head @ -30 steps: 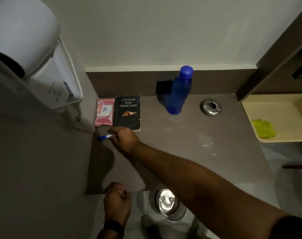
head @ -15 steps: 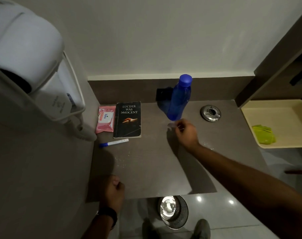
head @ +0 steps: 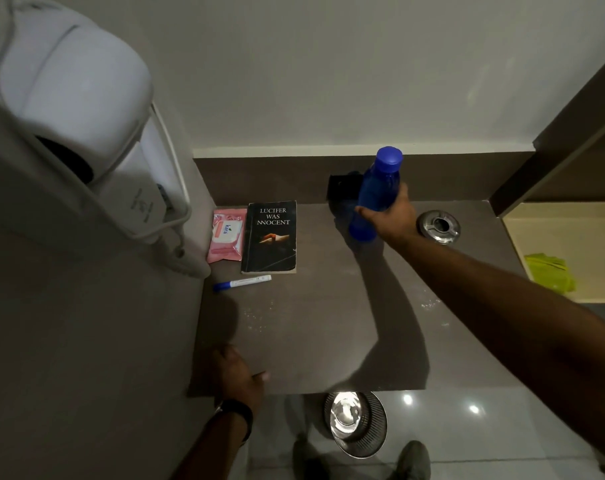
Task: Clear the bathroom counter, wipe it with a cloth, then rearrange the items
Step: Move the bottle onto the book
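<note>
A blue bottle [head: 375, 188] stands tilted at the back of the brown counter [head: 311, 323], and my right hand [head: 387, 216] is wrapped around its lower half. At the back left lie a pink wipes pack [head: 226, 235], a black book [head: 270, 237] and, in front of them, a blue-capped pen [head: 242, 282]. My left hand [head: 237, 374] rests on the counter's front left edge, fingers loosely curled, holding nothing. A green cloth [head: 550, 271] lies in a cream tray [head: 571, 220] on the right. A dark object [head: 341, 185] sits behind the bottle.
A white wall-mounted hair dryer [head: 86, 133] juts out over the left side. A round metal ashtray [head: 439, 226] sits at the back right of the counter. A steel bin [head: 356, 422] stands on the floor below the front edge, between my shoes.
My right hand let go of the pen beside the book, crossed to the right and took hold of the blue bottle. My left hand came up onto the counter's front edge.
</note>
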